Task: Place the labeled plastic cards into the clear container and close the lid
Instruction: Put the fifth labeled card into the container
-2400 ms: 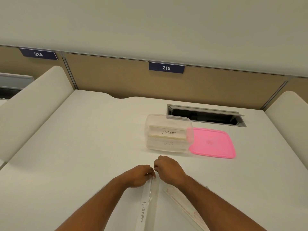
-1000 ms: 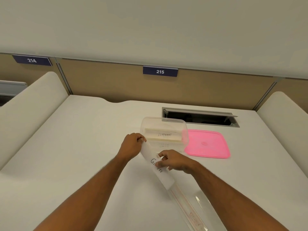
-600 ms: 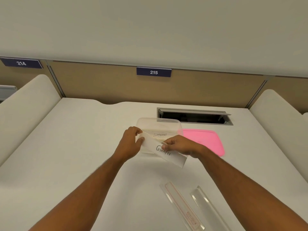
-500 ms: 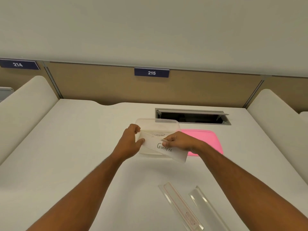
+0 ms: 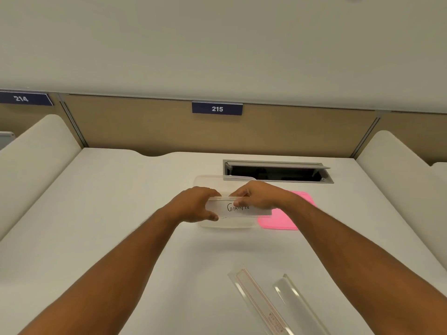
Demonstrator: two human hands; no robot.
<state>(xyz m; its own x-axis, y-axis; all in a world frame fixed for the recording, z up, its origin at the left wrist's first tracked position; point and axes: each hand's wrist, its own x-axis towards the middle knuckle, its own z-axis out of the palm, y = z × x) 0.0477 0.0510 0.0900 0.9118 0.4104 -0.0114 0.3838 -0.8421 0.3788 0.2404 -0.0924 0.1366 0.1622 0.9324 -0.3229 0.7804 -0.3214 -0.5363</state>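
Note:
A white plastic card labeled "GIRAFFE" (image 5: 244, 209) is held level over the clear container (image 5: 227, 224) in the middle of the desk. My left hand (image 5: 196, 204) pinches its left end and my right hand (image 5: 256, 195) grips its upper edge near the middle. Both hands hide most of the container's inside, so the cards in it cannot be seen. The pink lid (image 5: 278, 220) lies flat on the desk just right of the container, partly under my right wrist.
Two long clear plastic sleeves, one with a red outline (image 5: 258, 301) and one plain (image 5: 298, 304), lie at the near right of the desk (image 5: 108, 213). An open cable hatch (image 5: 275, 172) sits behind the container. Padded dividers flank the desk left and right.
Both hands lifted the giraffe card from the near desk, carried it forward and turned it level over the container. The clear sleeves stayed on the desk.

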